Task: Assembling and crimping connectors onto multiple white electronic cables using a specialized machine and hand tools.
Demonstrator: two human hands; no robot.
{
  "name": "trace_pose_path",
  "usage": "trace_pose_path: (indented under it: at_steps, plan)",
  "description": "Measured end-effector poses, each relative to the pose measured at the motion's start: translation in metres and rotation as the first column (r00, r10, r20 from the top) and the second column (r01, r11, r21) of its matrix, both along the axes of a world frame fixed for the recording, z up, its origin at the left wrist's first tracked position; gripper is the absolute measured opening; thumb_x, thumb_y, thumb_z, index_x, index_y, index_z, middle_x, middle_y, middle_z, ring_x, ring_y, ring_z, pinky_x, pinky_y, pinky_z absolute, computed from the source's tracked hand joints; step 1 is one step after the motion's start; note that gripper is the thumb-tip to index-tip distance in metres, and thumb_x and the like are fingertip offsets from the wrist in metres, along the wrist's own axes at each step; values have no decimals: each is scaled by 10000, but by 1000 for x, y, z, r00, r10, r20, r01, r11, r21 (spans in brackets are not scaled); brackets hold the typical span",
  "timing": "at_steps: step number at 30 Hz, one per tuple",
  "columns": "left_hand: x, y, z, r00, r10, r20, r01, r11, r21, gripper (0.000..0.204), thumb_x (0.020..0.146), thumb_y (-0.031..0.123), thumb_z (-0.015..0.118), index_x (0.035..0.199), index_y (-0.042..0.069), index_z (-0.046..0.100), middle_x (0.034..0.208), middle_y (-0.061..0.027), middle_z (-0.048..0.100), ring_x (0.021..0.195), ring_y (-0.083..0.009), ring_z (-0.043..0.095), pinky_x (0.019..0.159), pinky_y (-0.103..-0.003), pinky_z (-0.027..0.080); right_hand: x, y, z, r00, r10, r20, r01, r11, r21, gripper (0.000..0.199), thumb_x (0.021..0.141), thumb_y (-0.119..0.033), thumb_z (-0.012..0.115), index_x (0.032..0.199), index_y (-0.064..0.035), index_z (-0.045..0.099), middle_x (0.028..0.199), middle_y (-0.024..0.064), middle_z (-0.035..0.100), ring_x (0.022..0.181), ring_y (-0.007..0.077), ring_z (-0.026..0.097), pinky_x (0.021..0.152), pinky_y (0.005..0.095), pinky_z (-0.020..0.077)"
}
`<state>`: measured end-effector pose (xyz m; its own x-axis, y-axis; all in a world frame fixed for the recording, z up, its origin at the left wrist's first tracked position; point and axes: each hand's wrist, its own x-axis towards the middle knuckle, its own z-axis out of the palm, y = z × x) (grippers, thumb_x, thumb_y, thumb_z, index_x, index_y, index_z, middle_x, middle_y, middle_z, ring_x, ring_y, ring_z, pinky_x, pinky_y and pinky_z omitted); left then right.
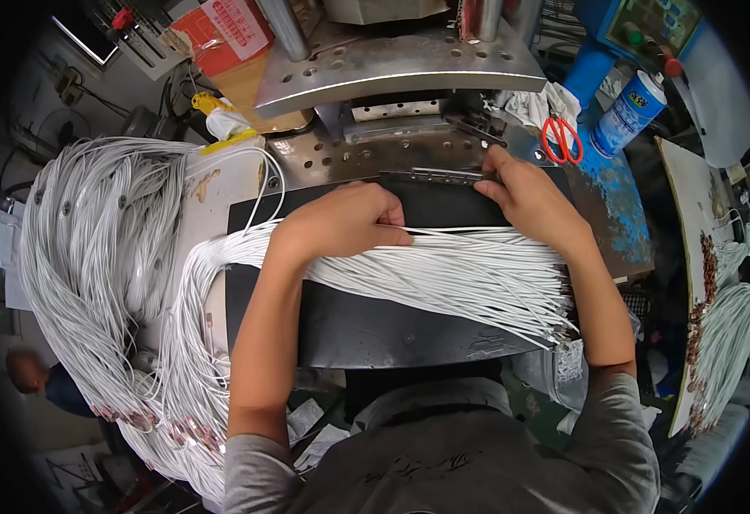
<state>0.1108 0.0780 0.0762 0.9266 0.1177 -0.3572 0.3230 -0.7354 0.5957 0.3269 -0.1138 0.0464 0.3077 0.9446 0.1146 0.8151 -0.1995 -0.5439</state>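
A thick bundle of thin white cables (444,265) lies across a black board in front of me, its ends fanned out at the right. My left hand (345,221) rests over the upper edge of this bundle, thumb and fingers closed on a white cable; the exact grip is partly hidden by the hand. Just beyond the bundle lies a narrow dark metal bar (444,176) with small slots along it. My right hand (529,199) pinches the bar's right end between thumb and fingers.
A steel press (401,73) stands behind the board (375,330). Red-handled scissors (562,141) and a blue spray can (629,114) are at the back right. A large heap of white cables (101,248) hangs at the left; more cables (726,343) lie on a board at right.
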Motion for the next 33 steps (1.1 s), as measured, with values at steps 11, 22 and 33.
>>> trace_pose_path:
  at_steps: [11, 22, 33]
  plan:
    - [0, 9, -7, 990, 34, 134, 3, 964, -264, 203, 1008, 206, 706, 961, 13, 666, 720, 15, 583, 687, -74, 471, 624, -286, 416, -2, -3, 2, 1000, -18, -14, 18, 999, 35, 263, 990, -182, 685, 1078, 10, 528, 962, 243, 663, 940, 445, 644, 793, 478, 493]
    - [25, -47, -7, 948, -41, 315, 166, 909, -382, 159, 1027, 173, 686, 1053, 18, 663, 778, 39, 584, 732, -29, 474, 641, -245, 411, 14, -11, -2, 996, 46, 76, -54, 993, 105, 347, 907, -220, 786, 1139, 4, 658, 984, 219, 697, 897, 378, 665, 771, 426, 505]
    - [40, -101, -1, 893, -415, 174, 366, 446, -816, 247, 1092, 236, 593, 1236, 42, 639, 860, 48, 584, 712, -18, 469, 631, -218, 393, 17, -19, 20, 993, 97, -61, -107, 979, -173, 311, 930, -201, 755, 1129, 24, 676, 961, 210, 683, 917, 315, 676, 805, 382, 511]
